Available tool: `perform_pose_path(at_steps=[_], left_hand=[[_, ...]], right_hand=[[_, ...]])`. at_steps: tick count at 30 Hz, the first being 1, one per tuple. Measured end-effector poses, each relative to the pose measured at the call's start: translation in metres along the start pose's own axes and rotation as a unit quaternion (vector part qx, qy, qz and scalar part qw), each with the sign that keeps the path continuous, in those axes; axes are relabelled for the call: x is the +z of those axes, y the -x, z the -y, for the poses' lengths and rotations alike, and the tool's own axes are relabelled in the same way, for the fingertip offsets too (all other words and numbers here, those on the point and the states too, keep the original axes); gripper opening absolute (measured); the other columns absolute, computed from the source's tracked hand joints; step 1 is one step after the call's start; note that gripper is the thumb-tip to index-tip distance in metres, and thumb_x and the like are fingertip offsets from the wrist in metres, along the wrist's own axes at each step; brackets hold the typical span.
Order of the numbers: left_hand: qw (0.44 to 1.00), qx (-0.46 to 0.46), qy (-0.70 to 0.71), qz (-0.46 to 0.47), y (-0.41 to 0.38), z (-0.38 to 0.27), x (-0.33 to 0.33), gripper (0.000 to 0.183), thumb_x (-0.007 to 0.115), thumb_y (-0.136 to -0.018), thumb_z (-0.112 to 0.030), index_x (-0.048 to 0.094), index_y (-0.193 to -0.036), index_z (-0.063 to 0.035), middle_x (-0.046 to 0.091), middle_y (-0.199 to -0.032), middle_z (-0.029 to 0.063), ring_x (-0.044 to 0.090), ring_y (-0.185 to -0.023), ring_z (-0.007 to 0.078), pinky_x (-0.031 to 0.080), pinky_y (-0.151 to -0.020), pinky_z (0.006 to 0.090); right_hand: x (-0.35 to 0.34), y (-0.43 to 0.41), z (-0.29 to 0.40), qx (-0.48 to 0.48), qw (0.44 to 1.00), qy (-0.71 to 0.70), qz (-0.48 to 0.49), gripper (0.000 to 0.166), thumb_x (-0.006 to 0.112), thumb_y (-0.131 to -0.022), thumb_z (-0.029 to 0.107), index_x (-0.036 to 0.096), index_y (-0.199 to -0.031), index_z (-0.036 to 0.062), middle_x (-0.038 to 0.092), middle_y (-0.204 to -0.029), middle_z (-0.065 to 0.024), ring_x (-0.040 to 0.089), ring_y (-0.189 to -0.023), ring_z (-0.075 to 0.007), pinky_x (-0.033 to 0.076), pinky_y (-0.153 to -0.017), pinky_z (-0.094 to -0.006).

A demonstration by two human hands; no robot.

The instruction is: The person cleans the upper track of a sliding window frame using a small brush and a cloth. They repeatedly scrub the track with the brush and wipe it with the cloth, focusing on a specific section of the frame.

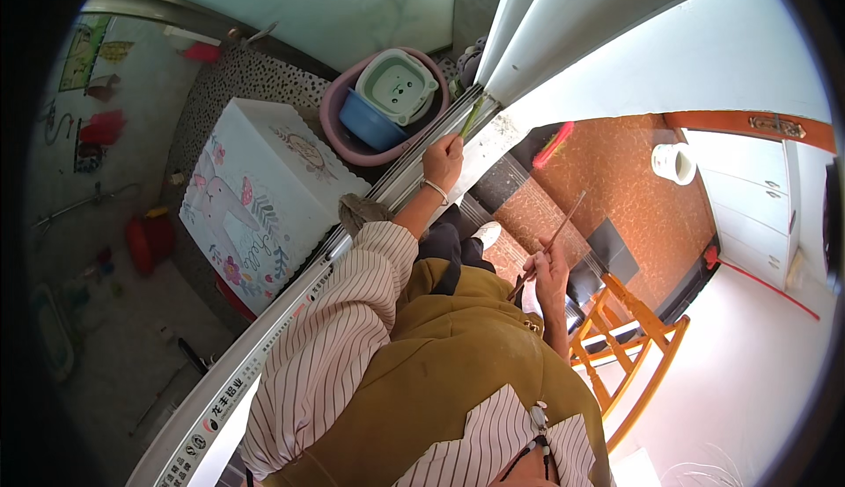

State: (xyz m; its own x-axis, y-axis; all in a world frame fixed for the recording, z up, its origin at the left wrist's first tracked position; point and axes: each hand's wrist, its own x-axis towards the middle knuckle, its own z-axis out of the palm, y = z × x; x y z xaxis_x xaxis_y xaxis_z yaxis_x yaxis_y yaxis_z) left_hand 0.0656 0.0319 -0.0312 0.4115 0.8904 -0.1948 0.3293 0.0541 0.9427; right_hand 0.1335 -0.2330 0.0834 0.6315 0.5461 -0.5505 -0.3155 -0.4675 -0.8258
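My left hand grips a slim green-handled tool, perhaps a small brush. Its far end rests at the metal sliding track, near the foot of the white frame. Dark dirt marks the pale sill beside it. A bunched grey-brown cloth lies on the track near my left forearm. Lower and to the right, my right hand holds a thin brown stick slantwise between thumb and fingers, in front of my body. The stick's tip touches nothing that I can make out.
Beyond the track are a pink tub with a blue basin and green basin, and a printed cover over a boxy object. On my side stand a wooden chair, a white bucket and a red brush.
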Motion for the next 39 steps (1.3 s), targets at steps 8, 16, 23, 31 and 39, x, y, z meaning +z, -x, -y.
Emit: perform_pose_path(at_steps=[8, 16, 23, 31, 39], left_hand=[[0.999, -0.01, -0.046, -0.01, 0.001, 0.004, 0.01, 0.021, 0.054, -0.086, -0.018, 0.064, -0.089, -0.0002, 0.06, -0.068, 0.0174, 0.057, -0.06, 0.0324, 0.044, -0.057, 0.037], [0.998, 0.01, -0.004, -0.056, 0.005, 0.007, 0.03, 0.02, 0.054, -0.087, -0.017, 0.064, -0.092, 0.0003, 0.06, -0.07, 0.0134, 0.058, -0.062, 0.0248, 0.045, -0.058, 0.0339], [0.998, 0.048, 0.035, -0.023, 0.011, -0.007, 0.011, 0.021, 0.054, -0.089, -0.016, 0.063, -0.099, 0.0003, 0.061, -0.071, 0.0137, 0.058, -0.06, 0.0232, 0.046, -0.058, 0.0323], [0.98, 0.186, -0.032, 0.067, 0.091, -0.044, -0.02, 0.02, 0.053, -0.089, -0.012, 0.06, -0.105, -0.0017, 0.058, -0.076, 0.0129, 0.058, -0.066, 0.0279, 0.046, -0.057, 0.0351], [0.974, 0.206, -0.078, 0.056, 0.084, -0.033, -0.007, 0.02, 0.057, -0.084, -0.009, 0.06, -0.102, -0.001, 0.06, -0.082, 0.0171, 0.059, -0.071, 0.0308, 0.047, -0.063, 0.0361]], right_hand=[[0.0, -0.002, -0.006, -0.003, 1.0, 0.001, -0.001, 0.032, 0.043, -0.092, 0.01, 0.045, -0.12, -0.0031, 0.058, -0.068, -0.0058, 0.052, -0.055, -0.0088, 0.043, -0.05, -0.0203], [0.003, 0.001, -0.001, -0.018, 1.0, 0.014, 0.011, 0.033, 0.043, -0.091, 0.011, 0.045, -0.12, -0.0054, 0.057, -0.069, -0.0063, 0.054, -0.058, -0.0104, 0.045, -0.053, -0.0221], [-0.006, 0.012, -0.008, -0.017, 0.999, 0.026, 0.013, 0.033, 0.044, -0.092, 0.012, 0.045, -0.121, -0.0043, 0.058, -0.069, -0.0064, 0.053, -0.056, -0.0088, 0.043, -0.051, -0.0197], [-0.003, 0.016, -0.006, -0.025, 0.999, 0.04, -0.001, 0.033, 0.043, -0.089, 0.01, 0.047, -0.118, -0.0057, 0.058, -0.068, -0.0064, 0.055, -0.058, -0.0105, 0.045, -0.053, -0.0231], [-0.002, 0.018, -0.004, -0.028, 0.998, 0.055, 0.013, 0.032, 0.043, -0.091, 0.011, 0.045, -0.12, -0.0043, 0.058, -0.069, -0.0064, 0.054, -0.058, -0.0096, 0.044, -0.052, -0.0212]])
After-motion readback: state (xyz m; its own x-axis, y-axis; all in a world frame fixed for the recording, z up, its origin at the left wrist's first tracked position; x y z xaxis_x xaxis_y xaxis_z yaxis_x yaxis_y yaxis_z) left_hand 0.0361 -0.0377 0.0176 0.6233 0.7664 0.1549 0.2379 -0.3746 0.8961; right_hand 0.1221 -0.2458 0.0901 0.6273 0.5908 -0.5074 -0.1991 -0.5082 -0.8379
